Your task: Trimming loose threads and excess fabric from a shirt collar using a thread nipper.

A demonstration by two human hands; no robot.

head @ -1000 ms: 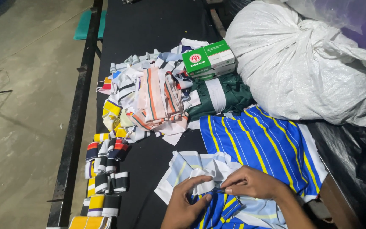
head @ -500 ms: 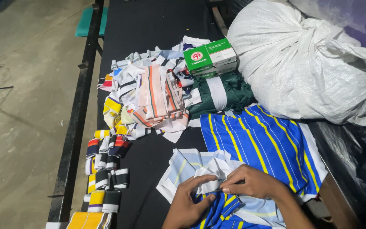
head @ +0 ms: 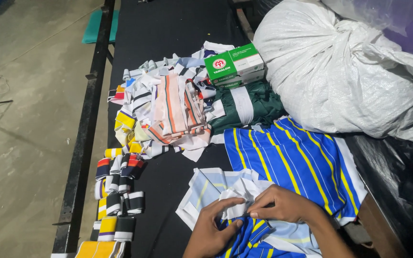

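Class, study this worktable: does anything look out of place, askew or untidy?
The pile of striped scraps lies jumbled, pieces overlapping at all angles, while the folded bands near the table edge sit in neat rows. Nothing looks spilled or torn. Both hands pinch a crumpled white piece.

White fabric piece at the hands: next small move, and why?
Probably smooth it flat. Both the left hand and right hand pinch the white fabric piece, which sits crumpled over the blue striped cloth, with its edges not yet lined up.
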